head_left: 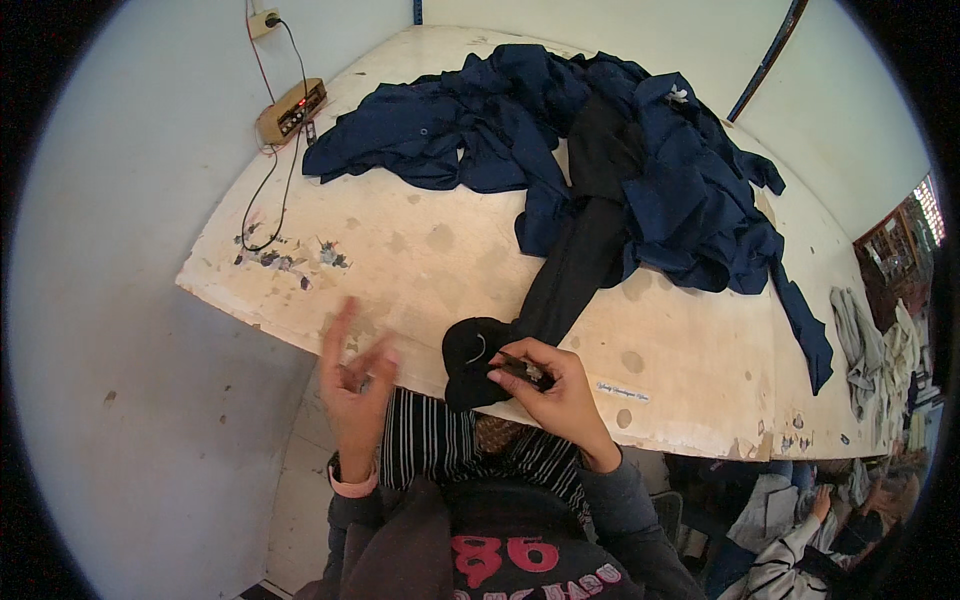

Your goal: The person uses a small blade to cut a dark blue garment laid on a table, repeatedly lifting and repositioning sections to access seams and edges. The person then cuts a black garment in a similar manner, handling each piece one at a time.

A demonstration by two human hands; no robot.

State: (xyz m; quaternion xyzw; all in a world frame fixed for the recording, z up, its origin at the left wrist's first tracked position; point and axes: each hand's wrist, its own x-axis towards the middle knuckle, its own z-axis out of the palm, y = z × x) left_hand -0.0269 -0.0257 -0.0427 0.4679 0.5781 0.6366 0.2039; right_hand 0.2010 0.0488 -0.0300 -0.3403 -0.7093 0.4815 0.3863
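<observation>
Near the table's front edge, my right hand (562, 392) is closed around a small dark tool (530, 372), which looks like thread snips; the fingers partly cover it. Beside it lies the end of a long black cloth piece (572, 270), like a sleeve or trouser leg, with a pale curved thread (478, 350) on it. My left hand (358, 390) is raised at the edge, left of the black cloth and apart from it. Its fingers are spread and blurred by motion, with nothing seen in them. The black piece runs back into a heap of dark blue garments (690, 200).
A brown box with red lights (292, 110) stands at the table's back left, its black cord (278, 215) looped on the wooden top. A printed strip (622, 392) lies to the right. Another person's hand (822, 503) and piled clothes (860, 345) show at far right.
</observation>
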